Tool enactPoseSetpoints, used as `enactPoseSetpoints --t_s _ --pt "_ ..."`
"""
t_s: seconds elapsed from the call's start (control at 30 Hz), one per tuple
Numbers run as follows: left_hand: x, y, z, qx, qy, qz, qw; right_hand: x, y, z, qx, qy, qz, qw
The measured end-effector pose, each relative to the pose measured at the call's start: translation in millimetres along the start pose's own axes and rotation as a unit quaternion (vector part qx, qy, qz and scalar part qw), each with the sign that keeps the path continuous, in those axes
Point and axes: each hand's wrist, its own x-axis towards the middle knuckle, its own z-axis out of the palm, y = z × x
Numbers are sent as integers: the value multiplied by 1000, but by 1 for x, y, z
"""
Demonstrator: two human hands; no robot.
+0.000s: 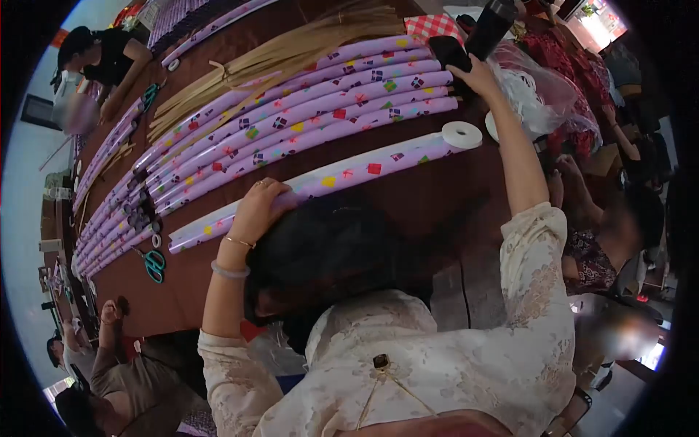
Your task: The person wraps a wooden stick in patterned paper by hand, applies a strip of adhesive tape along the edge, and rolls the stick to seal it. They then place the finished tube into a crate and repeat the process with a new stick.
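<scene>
At half past nine a small bundle of purple paper rolls [109, 156] lies slantwise on the brown surface [175, 295], set apart from the longer ones, perhaps to leave working room. Scissors [151, 96] lie beyond its far end at ten o'clock, and a second teal pair, the near scissors [154, 266], at half past eight, probably so that a cutter is handy from either end. Toward eleven, tan strips [255, 69] lie loosely along the rolls, partly over them, all running the same way, I suppose so they don't tangle.

My left hand [263, 200] rests across the near roll [364, 171], left of the middle, its fingers together and draped over the top; I judge this steadies it, since a round roll could wander. How hard they press, I cannot tell. That roll slants across in front of me from nine toward two, apart from the long row of rolls [306, 109] at half past eleven, which lie side by side, likely to save space.

At one o'clock sits a red checked cloth [433, 27], with a dark thing [449, 52] just nearer me. A white tape roll [461, 135] lies at the near roll's right end, toward two. My right hand [479, 79] reaches out between one and two, fingertips at the dark thing; whether they pinch it, I cannot tell. A black bottle [491, 29] is just beyond, and a clear bag [542, 95] slumps at two
</scene>
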Motion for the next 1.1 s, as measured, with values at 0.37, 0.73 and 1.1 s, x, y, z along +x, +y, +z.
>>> enactPoseSetpoints --t_s 0.37,0.73,1.1 --pt "0 20 -10 11 10 -38 999 -138 -24 -56 3 -150 -244 958" --pt "122 83 40 -20 -33 202 979 -142 -14 -36 -30 -173 -254 951" --pt "194 108 95 15 -93 282 955 -122 -30 -37 31 -172 -281 944"
